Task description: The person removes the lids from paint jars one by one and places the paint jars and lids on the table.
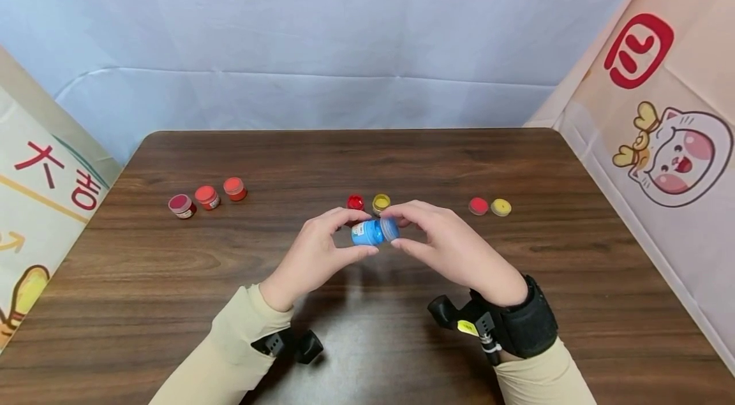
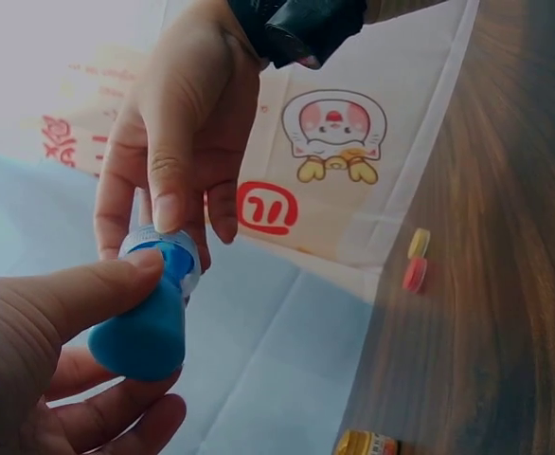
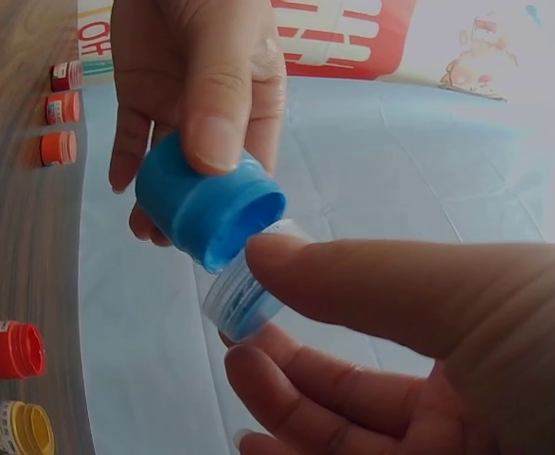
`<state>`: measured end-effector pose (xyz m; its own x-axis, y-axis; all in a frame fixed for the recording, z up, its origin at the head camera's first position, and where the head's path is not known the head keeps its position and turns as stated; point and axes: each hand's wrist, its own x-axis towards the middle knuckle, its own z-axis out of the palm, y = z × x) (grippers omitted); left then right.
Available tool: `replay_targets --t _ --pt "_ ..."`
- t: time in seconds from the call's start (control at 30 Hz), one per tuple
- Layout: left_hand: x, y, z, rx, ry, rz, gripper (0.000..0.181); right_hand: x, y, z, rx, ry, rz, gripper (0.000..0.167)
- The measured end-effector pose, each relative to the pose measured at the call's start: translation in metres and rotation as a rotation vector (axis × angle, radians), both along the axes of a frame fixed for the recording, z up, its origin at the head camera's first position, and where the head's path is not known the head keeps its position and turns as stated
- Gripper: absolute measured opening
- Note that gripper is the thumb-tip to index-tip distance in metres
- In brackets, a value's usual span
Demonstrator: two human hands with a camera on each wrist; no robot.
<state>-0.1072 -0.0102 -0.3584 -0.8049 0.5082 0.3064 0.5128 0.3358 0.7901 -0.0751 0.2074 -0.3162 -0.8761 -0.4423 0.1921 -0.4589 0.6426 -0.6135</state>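
Looks to me like the uncapping step on the small blue plastic paint jar (image 1: 366, 233). It's held up above the dark wood-grain desk (image 1: 367, 162), between the two hands, tipped with its mouth toward the right. The left hand (image 1: 318, 249) has it pinched between thumb and fingers. The right hand (image 1: 445, 239) is pinching the round, see-through bluish lid (image 1: 390, 229), which sits askew at the jar's mouth; can't tell if the rims touch.

My guess is the next move calls for pulling the lid fully clear and levelling the jar so no paint gets out. After that, I'd park the lid by the other loose ones and stand the jar beside the uncapped pair.

Counts: six jars total. One's in hand, two stand uncapped mid-desk, a red plastic jar (image 1: 355, 202) and a yellow plastic jar (image 1: 381, 203), and three look capped over on the left: a dark red jar (image 1: 182, 206), a red-orange jar (image 1: 207, 196) and an orange jar (image 1: 234, 188). Three lids are off: the one in hand plus a flat red lid (image 1: 479, 206) and a flat yellow lid (image 1: 501, 207), side by side on the right.
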Motion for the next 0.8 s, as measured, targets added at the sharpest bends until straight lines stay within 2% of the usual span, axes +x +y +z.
replay_targets --t 0.2,0.43,0.63,0.8 --pt "-0.006 0.001 -0.006 -0.027 0.014 0.045 0.039 0.0 0.013 0.005 0.016 0.038 -0.07 0.038" --pt "-0.017 0.005 -0.02 -0.059 -0.019 0.074 0.039 0.002 0.045 0.01 0.046 0.056 -0.219 0.038" --pt "-0.034 0.019 -0.024 -0.121 -0.006 0.059 0.036 -0.002 0.079 0.003 0.142 0.048 -0.343 0.042" --pt "-0.05 0.041 -0.025 -0.176 -0.004 0.014 0.035 -0.012 0.11 -0.012 0.243 -0.006 -0.428 0.043"
